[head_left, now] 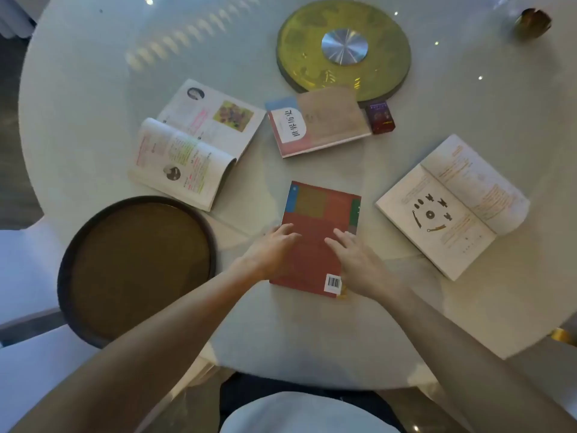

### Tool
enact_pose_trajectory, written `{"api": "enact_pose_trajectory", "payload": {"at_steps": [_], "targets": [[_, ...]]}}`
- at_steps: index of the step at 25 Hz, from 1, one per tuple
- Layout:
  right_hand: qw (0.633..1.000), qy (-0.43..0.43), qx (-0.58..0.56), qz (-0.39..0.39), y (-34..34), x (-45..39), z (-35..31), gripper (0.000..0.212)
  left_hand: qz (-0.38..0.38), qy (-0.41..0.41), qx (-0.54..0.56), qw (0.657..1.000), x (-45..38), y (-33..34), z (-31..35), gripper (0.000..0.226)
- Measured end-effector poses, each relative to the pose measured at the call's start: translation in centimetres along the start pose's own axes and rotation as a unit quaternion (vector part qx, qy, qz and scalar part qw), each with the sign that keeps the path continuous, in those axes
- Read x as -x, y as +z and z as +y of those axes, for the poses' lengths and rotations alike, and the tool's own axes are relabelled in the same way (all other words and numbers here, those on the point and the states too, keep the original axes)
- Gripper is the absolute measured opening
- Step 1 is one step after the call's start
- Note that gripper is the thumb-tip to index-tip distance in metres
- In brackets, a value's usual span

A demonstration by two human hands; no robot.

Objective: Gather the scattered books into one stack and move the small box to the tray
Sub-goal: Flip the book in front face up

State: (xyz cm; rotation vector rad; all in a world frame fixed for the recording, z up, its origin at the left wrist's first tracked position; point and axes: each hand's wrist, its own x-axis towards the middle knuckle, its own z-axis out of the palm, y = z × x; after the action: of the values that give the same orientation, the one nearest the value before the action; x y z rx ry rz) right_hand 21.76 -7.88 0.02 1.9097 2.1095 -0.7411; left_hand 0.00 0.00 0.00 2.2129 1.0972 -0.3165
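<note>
A closed red book [315,220] lies back cover up in front of me on the round white table [93,89]. My left hand [271,251] rests on its left edge, fingers spread. On the book's right side my right hand [359,264] lies flat, also with fingers apart. An open book [193,145] lies to the left, another open book [452,204] to the right. A closed pink and tan book [318,123] lies further back. Beside it stands the small dark red box [379,117]. The round dark tray [137,267] sits at my left, with nothing in it.
A round yellow-green turntable [312,57] with a silver hub sits at the table's centre, just behind the box. A small gold object [532,21] stands at the far right. White chair parts [28,276] flank the table on the left.
</note>
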Motion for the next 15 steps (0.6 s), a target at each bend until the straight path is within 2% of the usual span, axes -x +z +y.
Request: {"api": "enact_pose_trajectory", "payload": {"at_steps": [2, 6, 10, 13, 15], "targets": [[0.998, -0.009, 0.052, -0.025, 0.8, 0.1, 0.6, 0.094, -0.009, -0.018, -0.021, 1.000, -0.3, 0.9, 0.3, 0.082], [0.989, -0.022, 0.140, -0.049, 3.0, 0.6, 1.9, 0.097, -0.055, -0.052, -0.051, 0.996, 0.2, 3.6, 0.5, 0.094], [0.990, -0.030, 0.138, 0.007, 4.9, 0.6, 3.4, 0.091, -0.052, -0.045, -0.142, 0.987, 1.2, 5.0, 0.3, 0.107], [0.990, -0.069, 0.119, 0.030, 5.1, 0.8, 4.2, 0.083, -0.068, -0.058, -0.128, 0.988, 1.6, 5.5, 0.1, 0.114], [0.986, -0.109, 0.104, 0.071, 4.2, 0.9, 4.4, 0.071, -0.065, -0.071, -0.092, 0.991, 1.4, 5.4, 0.3, 0.108]]}}
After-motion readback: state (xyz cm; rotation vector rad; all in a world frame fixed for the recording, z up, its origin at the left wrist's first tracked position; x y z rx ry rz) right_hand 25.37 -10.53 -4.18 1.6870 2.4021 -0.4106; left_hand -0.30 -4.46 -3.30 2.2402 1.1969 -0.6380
